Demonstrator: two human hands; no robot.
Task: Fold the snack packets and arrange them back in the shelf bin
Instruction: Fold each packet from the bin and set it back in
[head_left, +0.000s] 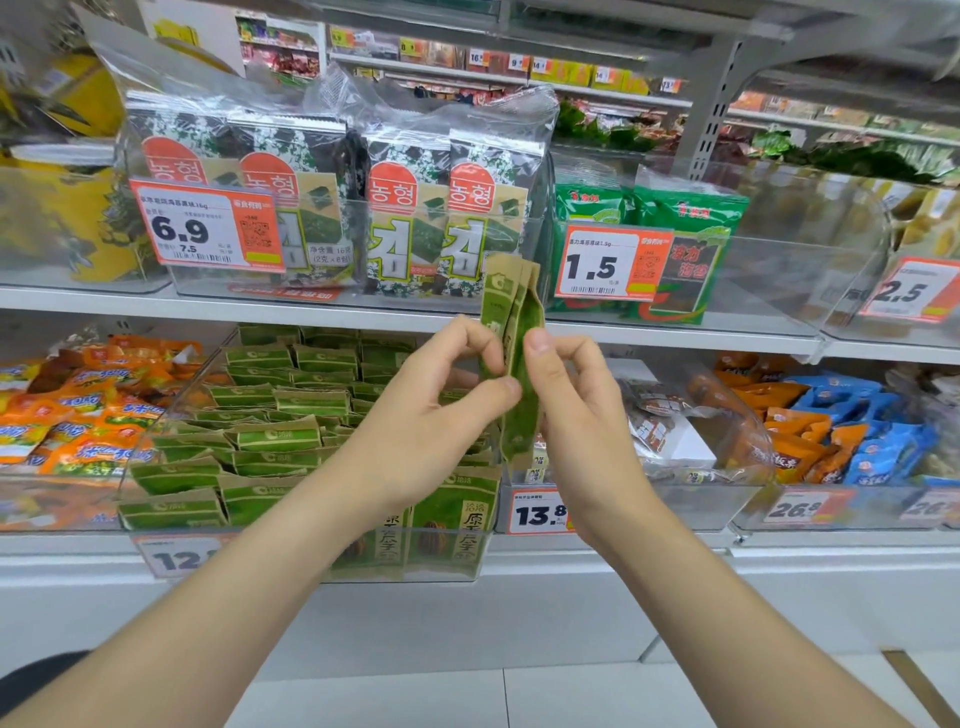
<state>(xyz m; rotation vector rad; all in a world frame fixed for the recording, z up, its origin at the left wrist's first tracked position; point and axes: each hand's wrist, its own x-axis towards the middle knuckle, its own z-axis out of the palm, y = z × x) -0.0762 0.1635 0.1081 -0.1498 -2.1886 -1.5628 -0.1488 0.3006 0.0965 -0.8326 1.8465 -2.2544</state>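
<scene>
A green and tan snack packet (514, 332) stands upright between my hands, creased lengthwise, in front of the lower shelf. My left hand (431, 410) pinches its left side with thumb and fingertips. On the packet's right side, my right hand (576, 410) pinches it with the thumb on the front. Below and to the left sits the clear shelf bin (311, 556), filled with several matching green packets (275, 436), most lying flat and a few upright at its front.
Orange snack packets (78, 415) fill the bin to the left. A clear bin with brown and white packs (675, 426) sits to the right, then orange and blue packs (852, 431). Seaweed packs (405, 208) and price tags (613, 265) line the upper shelf.
</scene>
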